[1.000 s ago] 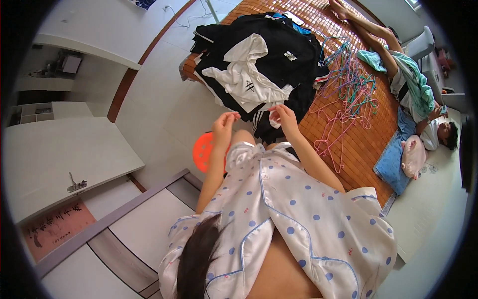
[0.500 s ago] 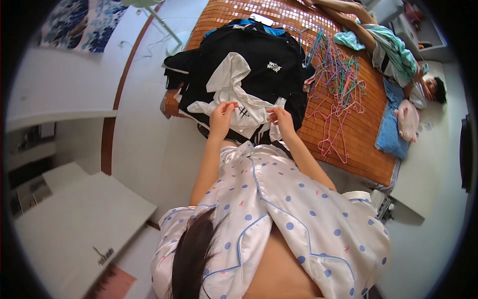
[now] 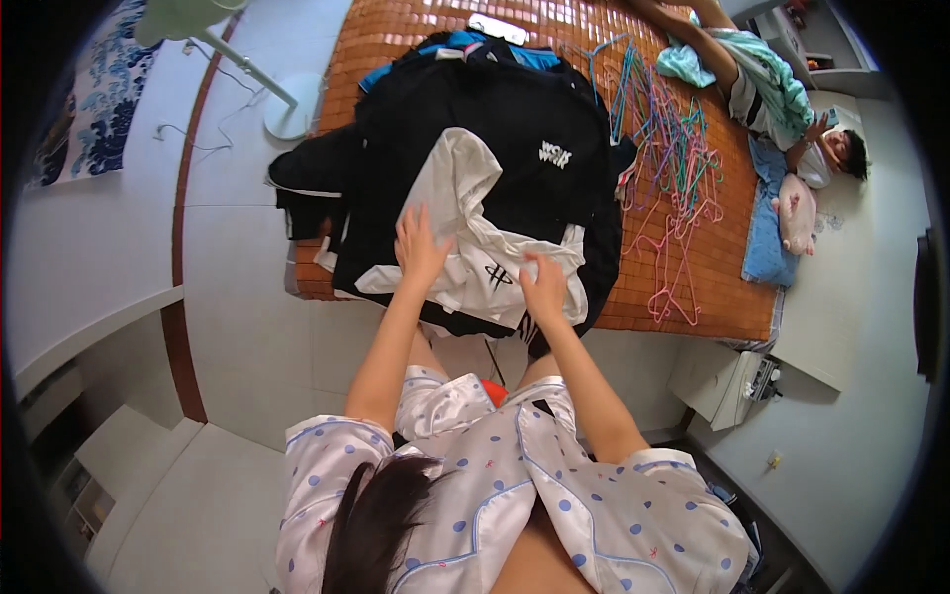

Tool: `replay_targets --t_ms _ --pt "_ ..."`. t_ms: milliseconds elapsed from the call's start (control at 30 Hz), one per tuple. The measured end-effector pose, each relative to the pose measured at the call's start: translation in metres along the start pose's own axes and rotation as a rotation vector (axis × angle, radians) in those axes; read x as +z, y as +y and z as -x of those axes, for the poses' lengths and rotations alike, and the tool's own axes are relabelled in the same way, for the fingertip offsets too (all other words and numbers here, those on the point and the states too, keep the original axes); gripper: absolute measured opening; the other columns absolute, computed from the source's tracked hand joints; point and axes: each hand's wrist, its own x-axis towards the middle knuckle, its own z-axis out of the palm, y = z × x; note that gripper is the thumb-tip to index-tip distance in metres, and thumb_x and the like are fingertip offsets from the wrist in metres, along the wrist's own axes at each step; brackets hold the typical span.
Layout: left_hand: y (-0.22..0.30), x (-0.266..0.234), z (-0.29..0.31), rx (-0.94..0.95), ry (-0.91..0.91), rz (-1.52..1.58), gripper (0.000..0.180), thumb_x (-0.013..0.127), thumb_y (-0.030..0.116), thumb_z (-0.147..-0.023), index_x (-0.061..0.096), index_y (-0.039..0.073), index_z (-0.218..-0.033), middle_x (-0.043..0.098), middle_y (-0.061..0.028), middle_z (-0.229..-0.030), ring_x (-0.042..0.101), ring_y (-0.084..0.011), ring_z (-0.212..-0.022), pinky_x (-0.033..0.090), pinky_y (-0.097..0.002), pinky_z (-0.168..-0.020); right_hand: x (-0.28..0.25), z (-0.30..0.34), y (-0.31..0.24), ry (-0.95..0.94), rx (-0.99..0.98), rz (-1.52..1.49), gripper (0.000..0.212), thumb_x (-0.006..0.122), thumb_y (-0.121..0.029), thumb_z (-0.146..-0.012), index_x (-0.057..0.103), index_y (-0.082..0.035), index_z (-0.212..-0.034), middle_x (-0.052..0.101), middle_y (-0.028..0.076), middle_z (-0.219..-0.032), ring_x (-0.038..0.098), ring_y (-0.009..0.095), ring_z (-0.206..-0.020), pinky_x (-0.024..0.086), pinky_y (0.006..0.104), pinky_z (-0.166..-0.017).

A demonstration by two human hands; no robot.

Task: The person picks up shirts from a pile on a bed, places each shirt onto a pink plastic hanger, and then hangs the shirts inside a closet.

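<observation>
A crumpled white garment with a small black emblem [image 3: 475, 262] lies on a large black shirt [image 3: 524, 119] that bears a white print. My left hand [image 3: 421, 249] rests on the white garment's left part, its fingers extended and apart. On the right, my right hand [image 3: 543, 287] touches the same garment beside the emblem, fingers loosely bent and parted. Neither hand closes round the cloth. Folds hide the garment's full shape. More dark and blue clothing [image 3: 539, 59] shows beneath the black shirt's far edge.
Tangled coloured hangers [image 3: 673, 168] lie right of the clothes on the brown tiled bed mat [image 3: 722, 297]. Farther right another person [image 3: 767, 79] reclines with a phone, near a pink plush pillow [image 3: 796, 213]. A green floor fan or lamp [image 3: 287, 114] stands at the left.
My view has shifted, and more floor shows below the bed's edge. My left hand has moved up the white garment, its fingers spreading; my right hand has come down onto the cloth.
</observation>
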Motion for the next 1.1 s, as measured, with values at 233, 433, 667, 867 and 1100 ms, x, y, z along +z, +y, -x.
replay_targets --t_ms 233,433,667,867,1100 --pt "-0.016 0.075 -0.040 0.225 0.490 0.051 0.025 0.066 0.016 -0.065 0.061 0.014 -0.089 0.054 -0.0017 -0.092 0.048 -0.0238 -0.093 0.041 -0.0369 -0.081 0.058 -0.038 0.089 0.131 -0.137 0.217 0.061 0.067 -0.033 -0.072 0.045 -0.014 -0.126 0.044 0.010 -0.128 0.041 0.027 -0.117 0.028 0.0412 -0.096" --pt "-0.027 0.088 -0.042 0.376 0.678 0.046 0.023 0.063 0.009 -0.068 0.063 0.013 -0.091 0.054 -0.0021 -0.087 0.050 -0.0242 -0.086 0.040 -0.0364 -0.079 0.085 -0.034 0.106 0.428 -0.268 0.144 0.046 0.067 -0.036 -0.074 0.056 -0.015 -0.113 0.053 0.007 -0.115 0.047 0.023 -0.109 0.027 0.0396 -0.095" --pt "-0.033 0.095 -0.041 0.392 0.716 0.076 0.016 0.064 0.019 -0.075 0.067 0.012 -0.090 0.055 -0.0040 -0.082 0.052 -0.0247 -0.083 0.042 -0.0356 -0.075 0.084 -0.036 0.106 0.589 -0.326 0.037 0.040 0.068 -0.033 -0.074 0.057 -0.013 -0.108 0.056 0.004 -0.111 0.051 0.022 -0.101 0.032 0.0357 -0.091" --pt "-0.052 0.090 0.013 0.180 0.458 0.482 0.024 0.053 0.028 -0.088 0.059 0.004 -0.085 0.059 -0.0081 -0.077 0.057 -0.0252 -0.069 0.044 -0.0345 -0.063 0.094 -0.019 0.107 0.619 -0.302 0.046 0.048 0.063 -0.043 -0.077 0.054 -0.014 -0.115 0.052 0.005 -0.117 0.046 0.024 -0.110 0.029 0.0390 -0.096" --pt "-0.093 0.099 0.071 0.079 0.288 0.442 0.031 0.048 0.034 -0.089 0.053 0.004 -0.088 0.061 -0.0109 -0.073 0.058 -0.0316 -0.070 0.044 -0.0380 -0.064 0.076 -0.020 0.102 0.354 -0.181 0.176 0.061 0.068 -0.052 -0.067 0.056 -0.016 -0.113 0.056 0.004 -0.105 0.049 0.023 -0.103 0.032 0.0382 -0.087"
